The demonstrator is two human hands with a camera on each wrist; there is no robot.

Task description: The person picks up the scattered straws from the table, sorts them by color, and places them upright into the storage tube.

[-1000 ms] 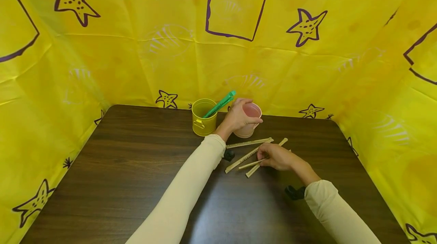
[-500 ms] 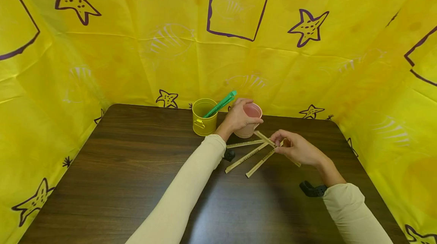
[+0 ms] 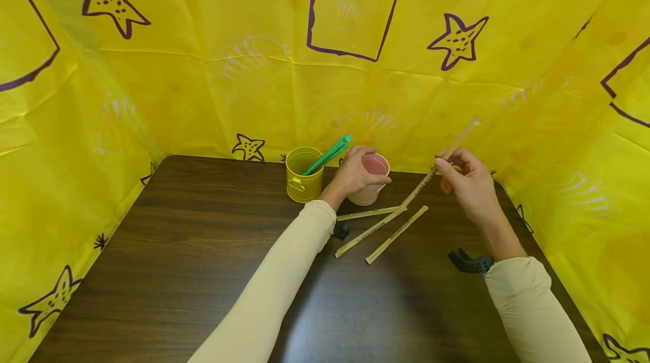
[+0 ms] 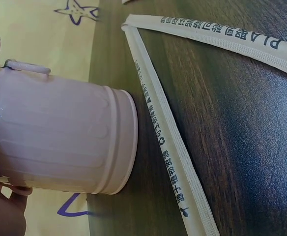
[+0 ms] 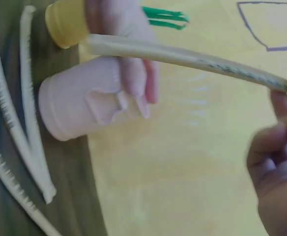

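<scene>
My left hand (image 3: 355, 174) grips a small pink bucket (image 3: 363, 196) by its rim, thumb on the near right side. In the left wrist view the bucket's ribbed wall and small handle show. My right hand (image 3: 472, 185) pinches a paper-wrapped straw (image 3: 420, 186) between thumb and fingers, raised above the table and slanting down toward the bucket. From the right wrist, the held straw (image 5: 183, 56) crosses in front of the left hand. Three more wrapped straws lie on the table: one (image 3: 368, 214) close below the bucket, one (image 3: 363, 239) slanting, one (image 3: 398, 235) to its right.
A yellow bucket (image 3: 303, 189) stands left of the pink one, with green-wrapped sticks (image 3: 330, 154) leaning in it. The dark wooden table (image 3: 178, 239) meets a yellow patterned cloth (image 3: 264, 97) at the back and sides.
My right hand has taken hold of one wrapped straw among the others, lifted it, and moved up and right with it, turning it upward. The left hand stays on the pink bucket.
</scene>
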